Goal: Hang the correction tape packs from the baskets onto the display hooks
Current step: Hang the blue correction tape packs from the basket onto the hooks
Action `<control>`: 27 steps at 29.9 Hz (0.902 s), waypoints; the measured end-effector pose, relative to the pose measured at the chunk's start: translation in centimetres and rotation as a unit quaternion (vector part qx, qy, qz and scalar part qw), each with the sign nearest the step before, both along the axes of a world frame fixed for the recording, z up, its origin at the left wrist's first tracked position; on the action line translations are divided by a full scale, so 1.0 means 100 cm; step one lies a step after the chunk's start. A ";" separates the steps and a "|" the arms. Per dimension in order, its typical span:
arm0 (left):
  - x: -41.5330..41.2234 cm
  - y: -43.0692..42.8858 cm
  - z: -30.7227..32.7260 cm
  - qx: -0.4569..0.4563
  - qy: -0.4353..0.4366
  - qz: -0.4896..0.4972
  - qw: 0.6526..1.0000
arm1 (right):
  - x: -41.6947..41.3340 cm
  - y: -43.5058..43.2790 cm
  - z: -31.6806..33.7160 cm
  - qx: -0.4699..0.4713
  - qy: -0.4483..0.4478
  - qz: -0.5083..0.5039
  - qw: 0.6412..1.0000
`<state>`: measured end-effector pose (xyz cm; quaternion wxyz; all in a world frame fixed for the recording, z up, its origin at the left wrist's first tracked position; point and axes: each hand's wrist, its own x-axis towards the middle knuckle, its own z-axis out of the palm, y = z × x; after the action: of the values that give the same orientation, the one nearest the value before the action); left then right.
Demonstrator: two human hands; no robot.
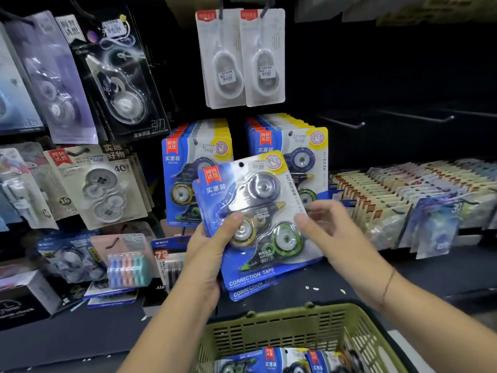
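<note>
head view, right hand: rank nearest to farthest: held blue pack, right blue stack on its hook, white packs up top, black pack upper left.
1. held blue pack, centre, under the thumb of the right hand.
2. right blue stack, just above and behind the hand.
3. white packs, top centre.
4. black pack, upper left.

We record at three o'clock rows of small beige packets standing on edge, and at eight o'clock a pack of pastel-coloured pieces near a black box on the dark counter.
</note>
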<state>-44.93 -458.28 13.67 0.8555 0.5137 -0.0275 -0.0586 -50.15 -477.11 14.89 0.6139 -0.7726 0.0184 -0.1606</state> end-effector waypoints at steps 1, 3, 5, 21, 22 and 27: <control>-0.003 -0.007 0.001 0.000 -0.001 -0.002 1.000 | -0.004 0.005 -0.001 0.001 0.011 0.025 1.000; -0.008 -0.018 0.003 0.002 -0.006 -0.007 1.000 | -0.008 0.007 -0.003 0.011 0.011 0.026 1.000; -0.013 -0.027 0.005 0.006 -0.017 -0.016 1.000 | -0.010 0.002 -0.003 0.013 0.002 -0.006 1.000; 0.034 -0.066 0.026 -0.002 -0.068 -0.040 0.997 | 0.015 -0.136 0.038 0.169 -0.047 -0.071 0.982; 0.038 -0.066 0.029 -0.006 -0.079 -0.027 0.997 | 0.019 -0.146 0.038 0.159 -0.049 -0.064 0.984; 0.047 -0.072 0.043 -0.009 -0.121 0.029 0.992 | 0.039 -0.177 0.023 0.109 -0.039 -0.043 0.992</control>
<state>-40.18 -465.52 17.93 0.8516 0.5102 -0.1164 0.0291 -46.22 -494.84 17.15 0.6876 -0.6924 0.0448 -0.2140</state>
